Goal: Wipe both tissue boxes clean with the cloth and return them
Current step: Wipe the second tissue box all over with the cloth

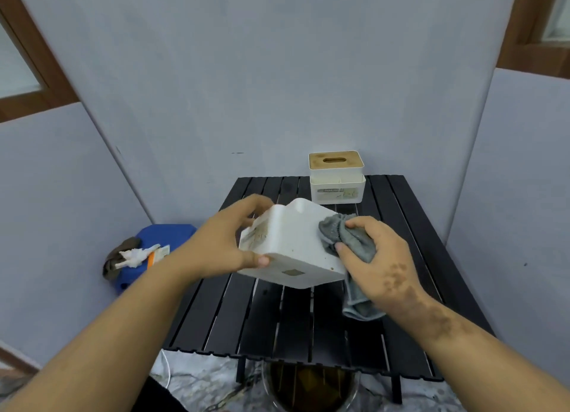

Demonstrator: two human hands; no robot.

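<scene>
A white tissue box (290, 245) is held tilted above the black slatted table (296, 325), its base turned toward me and brown smudges on its left side. My left hand (225, 248) grips the box's left end. My right hand (379, 257) presses a grey cloth (345, 242) against the box's right side, and the cloth's tail hangs down over the table. A second white tissue box (336, 178) with a wooden slotted lid stands upright at the table's far edge.
A blue container (160, 242) with crumpled paper and a brown rag on it sits on the floor left of the table. Grey walls close in behind and on both sides. A round basin (311, 387) lies under the table's near edge.
</scene>
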